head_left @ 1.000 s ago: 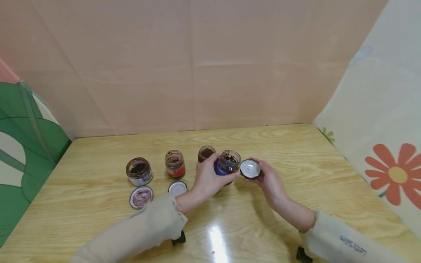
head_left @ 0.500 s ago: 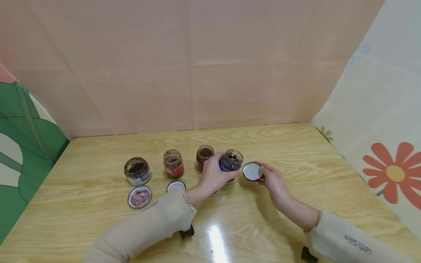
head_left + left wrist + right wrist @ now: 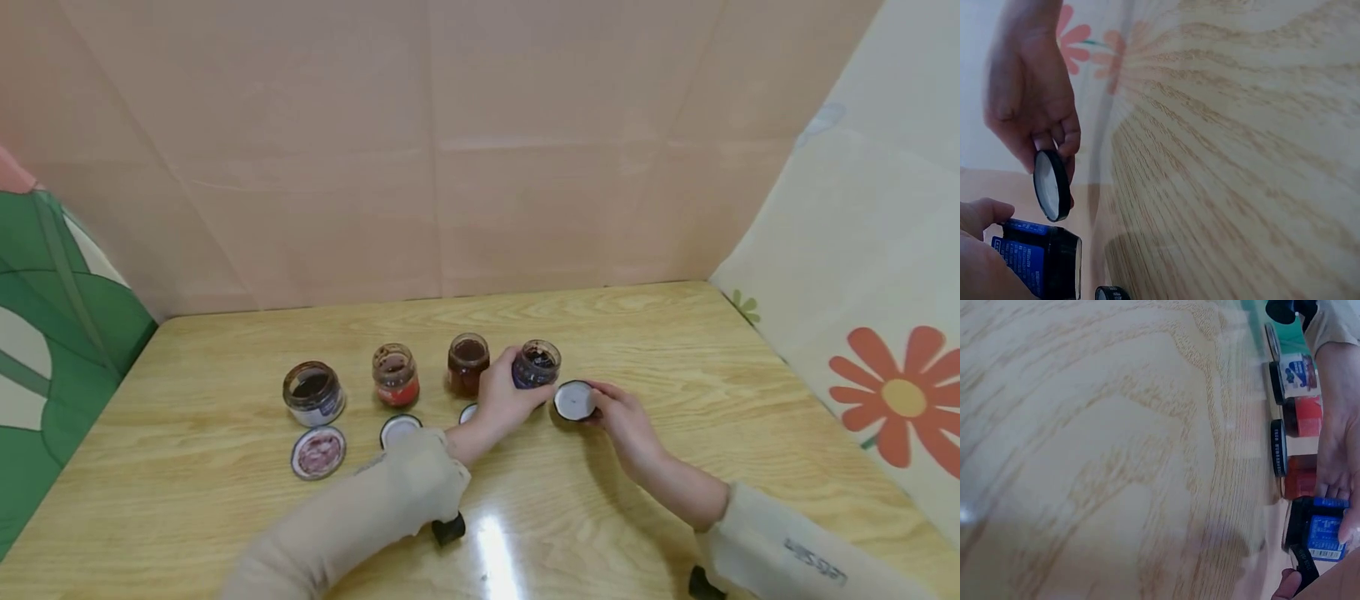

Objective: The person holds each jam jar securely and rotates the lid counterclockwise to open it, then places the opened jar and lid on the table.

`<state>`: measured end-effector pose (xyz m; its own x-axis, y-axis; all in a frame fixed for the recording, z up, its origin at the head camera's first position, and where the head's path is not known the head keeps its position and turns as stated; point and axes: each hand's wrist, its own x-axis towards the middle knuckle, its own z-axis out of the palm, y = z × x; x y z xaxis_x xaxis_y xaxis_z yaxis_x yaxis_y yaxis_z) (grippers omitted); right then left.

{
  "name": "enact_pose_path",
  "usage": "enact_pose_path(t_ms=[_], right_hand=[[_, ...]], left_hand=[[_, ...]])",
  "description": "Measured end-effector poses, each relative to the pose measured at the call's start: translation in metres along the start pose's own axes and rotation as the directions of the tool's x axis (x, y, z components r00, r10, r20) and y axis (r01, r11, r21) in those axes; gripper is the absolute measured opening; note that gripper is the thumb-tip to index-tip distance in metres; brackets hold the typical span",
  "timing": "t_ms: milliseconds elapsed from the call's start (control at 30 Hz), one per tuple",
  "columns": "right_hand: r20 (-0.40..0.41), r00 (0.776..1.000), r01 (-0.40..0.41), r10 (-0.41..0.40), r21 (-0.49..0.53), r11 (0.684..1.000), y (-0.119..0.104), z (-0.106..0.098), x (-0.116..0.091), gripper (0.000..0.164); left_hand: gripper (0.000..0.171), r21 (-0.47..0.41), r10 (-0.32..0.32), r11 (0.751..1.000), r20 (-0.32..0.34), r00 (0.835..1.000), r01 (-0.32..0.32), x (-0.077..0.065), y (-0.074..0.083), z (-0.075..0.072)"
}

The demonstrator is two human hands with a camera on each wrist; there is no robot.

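My left hand (image 3: 504, 400) grips a glass jar with a blue label (image 3: 536, 369), fingers and thumb wrapped around its side. The jar's mouth is uncovered and dark residue coats the inside. Just right of it and a little nearer, my right hand (image 3: 630, 427) pinches a round lid (image 3: 574, 401) by its edge, pale inside facing up. In the left wrist view the lid (image 3: 1052, 185) has a black rim and is apart from the jar (image 3: 1041, 256). The right wrist view shows the jar's blue label (image 3: 1325, 534) beside my thumb on the lid (image 3: 1304, 565).
To the left stand an uncovered brown jar (image 3: 468, 367), a red-labelled jar (image 3: 396, 379) and a wide jar with a white label (image 3: 313, 396). Lids lie before them: one partly behind my left wrist (image 3: 468, 412), a pale one (image 3: 399, 429) and a stained one (image 3: 318, 452).
My left hand has moved right with the blue-labelled jar, away from the brown jar, baring a lid in front of that one. My right hand has lowered the lid slightly toward me.
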<state>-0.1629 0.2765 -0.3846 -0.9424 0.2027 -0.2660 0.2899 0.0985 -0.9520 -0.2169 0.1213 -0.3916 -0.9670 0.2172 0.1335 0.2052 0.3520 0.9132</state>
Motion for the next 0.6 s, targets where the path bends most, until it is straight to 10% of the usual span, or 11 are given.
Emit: enact_pose_path(t_ms=[600], right_hand=[[-0.006,1.000,0.016,-0.016,-0.076,0.997,0.005,0.002,-0.003,0.042]], left_hand=[[0.066,0.034,-0.051,0.998,0.084,0.995,0.048,0.012,-0.002,0.006]])
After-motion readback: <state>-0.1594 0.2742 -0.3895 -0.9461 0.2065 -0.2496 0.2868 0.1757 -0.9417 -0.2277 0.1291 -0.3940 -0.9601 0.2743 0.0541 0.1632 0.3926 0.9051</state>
